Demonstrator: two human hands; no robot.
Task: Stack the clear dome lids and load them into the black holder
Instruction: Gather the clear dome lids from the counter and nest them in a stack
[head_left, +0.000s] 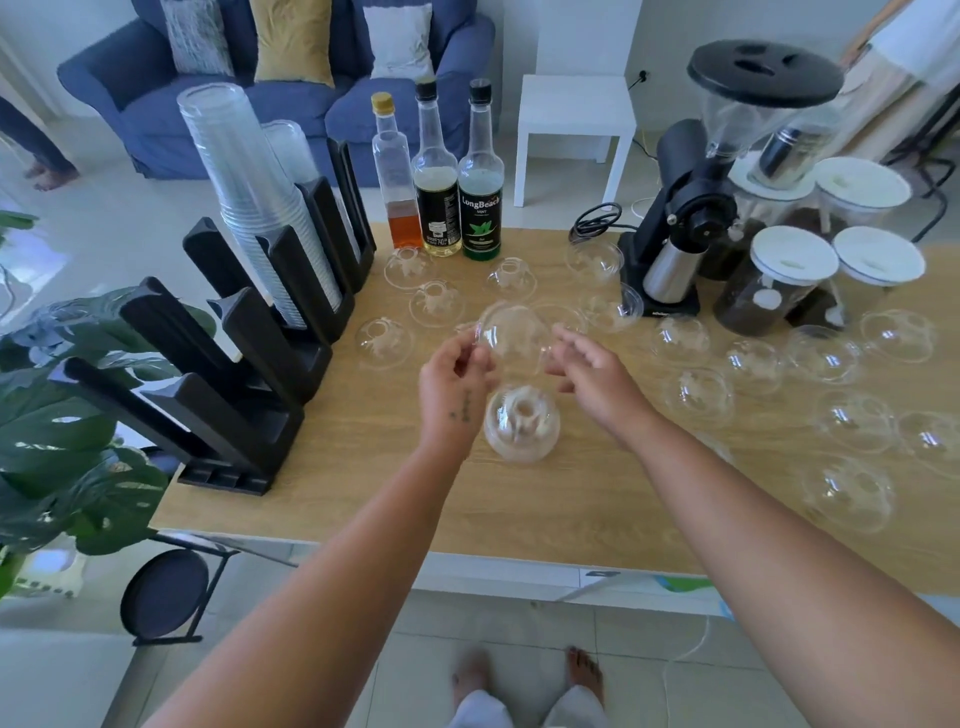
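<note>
Both hands are up over the middle of the table pinching one clear dome lid between them: left hand has its fingertips closed on the lid's left rim, right hand looks more loosely curled at the right rim, and I can't tell how firmly that one's actually gripping. The lid is thin, glossy see-through plastic, round dome with a flat lip, held off the table and tilted a bit. Directly below it, toward the person, sits a small stack of lids on the wooden table, dome up, so I'd guess the next thing is lowering the held lid straight down onto it, hole axis lined up vertical. Left hand is the closer one to the stack. Loads of single lids are scattered around, mostly to the right. The black holder stands well off to the left, matte ribbed slots, its back slots already holding tall cups.
</note>
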